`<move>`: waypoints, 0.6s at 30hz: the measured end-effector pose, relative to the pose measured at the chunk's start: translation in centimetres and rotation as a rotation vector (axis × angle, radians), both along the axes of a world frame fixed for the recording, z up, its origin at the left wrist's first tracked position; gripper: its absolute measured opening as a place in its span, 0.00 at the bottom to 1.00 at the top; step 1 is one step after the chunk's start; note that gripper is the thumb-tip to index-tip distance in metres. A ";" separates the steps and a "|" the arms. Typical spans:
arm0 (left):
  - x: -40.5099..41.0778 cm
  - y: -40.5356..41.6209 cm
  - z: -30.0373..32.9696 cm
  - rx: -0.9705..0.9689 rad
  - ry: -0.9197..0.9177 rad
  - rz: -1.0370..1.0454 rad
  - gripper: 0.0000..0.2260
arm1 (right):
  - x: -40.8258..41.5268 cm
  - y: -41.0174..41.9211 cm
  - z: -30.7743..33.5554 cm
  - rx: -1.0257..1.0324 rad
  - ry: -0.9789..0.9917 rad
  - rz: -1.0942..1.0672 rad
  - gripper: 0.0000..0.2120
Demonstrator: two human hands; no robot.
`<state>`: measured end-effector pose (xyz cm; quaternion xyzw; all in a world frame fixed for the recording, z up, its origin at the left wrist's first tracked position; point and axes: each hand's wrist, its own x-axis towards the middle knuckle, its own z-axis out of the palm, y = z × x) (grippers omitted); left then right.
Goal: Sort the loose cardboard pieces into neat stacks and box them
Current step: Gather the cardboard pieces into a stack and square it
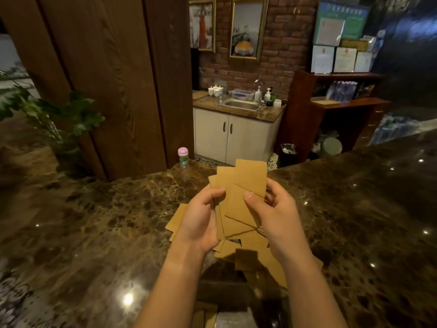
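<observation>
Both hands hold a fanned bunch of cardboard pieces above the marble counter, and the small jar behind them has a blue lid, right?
Not quite: the head view shows the jar has a pink lid. The rest stands: left hand and right hand hold the fanned cardboard pieces above the marble counter.

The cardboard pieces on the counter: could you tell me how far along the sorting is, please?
Nothing looks finished: no neat stack shows. In hand, the left hand and right hand grip an uneven bunch of cardboard pieces. Left: squaring that bunch, gathering the loose pile beneath on the counter, then boxing.
</observation>
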<state>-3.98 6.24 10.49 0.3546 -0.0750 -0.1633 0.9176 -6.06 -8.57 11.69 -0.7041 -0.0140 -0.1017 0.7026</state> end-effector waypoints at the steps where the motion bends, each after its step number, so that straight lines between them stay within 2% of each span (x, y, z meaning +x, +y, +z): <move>1: -0.1 0.1 -0.1 0.020 0.001 0.034 0.15 | 0.0 -0.1 -0.1 0.029 0.015 -0.008 0.18; 6: -0.7 0.7 -0.1 0.082 0.002 0.115 0.18 | -0.7 -1.0 -0.3 0.182 0.088 -0.041 0.13; 14: -1.1 0.0 -0.5 0.186 0.009 0.207 0.16 | -1.5 -1.2 -0.6 0.103 0.045 -0.022 0.15; 18: -0.6 -0.2 -0.5 0.158 0.108 0.196 0.13 | -1.7 -1.0 -0.6 0.117 -0.008 -0.058 0.16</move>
